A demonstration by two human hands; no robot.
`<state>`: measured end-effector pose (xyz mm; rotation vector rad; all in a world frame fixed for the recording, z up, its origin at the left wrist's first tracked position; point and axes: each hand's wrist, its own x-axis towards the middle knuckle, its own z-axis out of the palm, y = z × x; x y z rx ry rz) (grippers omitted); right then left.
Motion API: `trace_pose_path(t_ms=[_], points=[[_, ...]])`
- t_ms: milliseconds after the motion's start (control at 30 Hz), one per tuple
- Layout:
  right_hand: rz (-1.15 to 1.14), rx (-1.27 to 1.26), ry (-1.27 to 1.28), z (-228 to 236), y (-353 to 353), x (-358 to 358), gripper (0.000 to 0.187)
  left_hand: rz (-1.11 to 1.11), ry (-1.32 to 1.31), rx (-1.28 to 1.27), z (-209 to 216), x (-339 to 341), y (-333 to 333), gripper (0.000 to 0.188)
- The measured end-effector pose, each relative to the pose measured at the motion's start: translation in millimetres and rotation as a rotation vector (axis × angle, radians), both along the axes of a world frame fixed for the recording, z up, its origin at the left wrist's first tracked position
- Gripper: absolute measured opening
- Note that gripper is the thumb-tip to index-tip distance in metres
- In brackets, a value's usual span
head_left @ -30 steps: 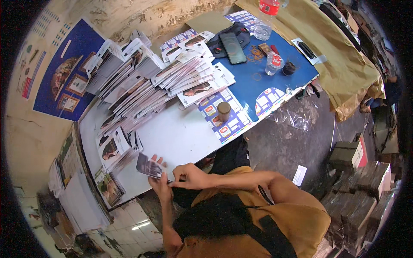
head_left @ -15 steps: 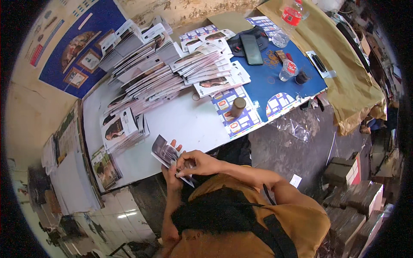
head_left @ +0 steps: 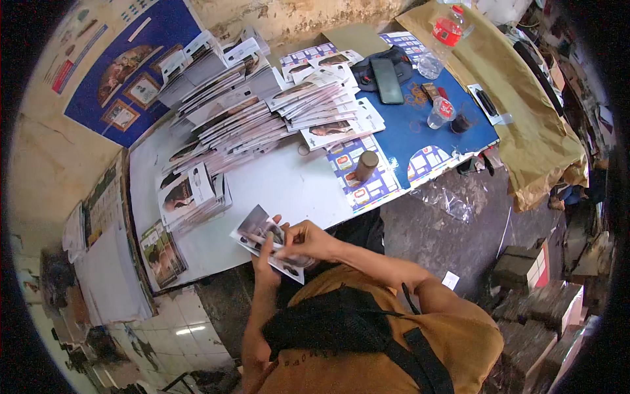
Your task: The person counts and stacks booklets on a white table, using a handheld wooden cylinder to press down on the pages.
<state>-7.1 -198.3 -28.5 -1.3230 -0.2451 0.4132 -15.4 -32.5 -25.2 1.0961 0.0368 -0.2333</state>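
Note:
A small printed booklet (head_left: 254,225) with grey photo pages is held up just off the table's near edge, its leaves partly spread. My left hand (head_left: 265,261) grips it from below and the left, thumb across the front. On the booklet's right side, the fingers of my right hand (head_left: 310,240) are closed in a pinch at the pages. Nearest beyond the hands is a short pile of white booklets (head_left: 188,192) with a dark picture on the cover. Behind it rise large leaning stacks of similar booklets (head_left: 239,128).
On the table (head_left: 282,177) stand a brown cylindrical container (head_left: 366,165), a phone (head_left: 386,82), a plastic cup (head_left: 440,113), a dark-filled cup (head_left: 461,123) and a red-labelled bottle (head_left: 446,36). Rubber bands (head_left: 416,96) lie near the phone. Wrapped cartons (head_left: 541,308) are stacked at lower right.
The booklet has opened wider, showing more of its pages. My right hand has shifted slightly to the right along it, and the left thumb now lies over its front.

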Motion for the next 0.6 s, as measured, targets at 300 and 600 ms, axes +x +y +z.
trace_pose_path(t_ms=[300,600], points=[[-0.081,-0.187,-0.177,56.2,-32.0,31.9,0.019,-0.148,-0.071,-0.119,19.2,60.8,33.7,0.068],[-0.196,-0.360,-0.239,44.4,-28.6,47.1,0.021,-0.390,-0.009,-0.304,-23.7,74.1,80.3,0.049]])
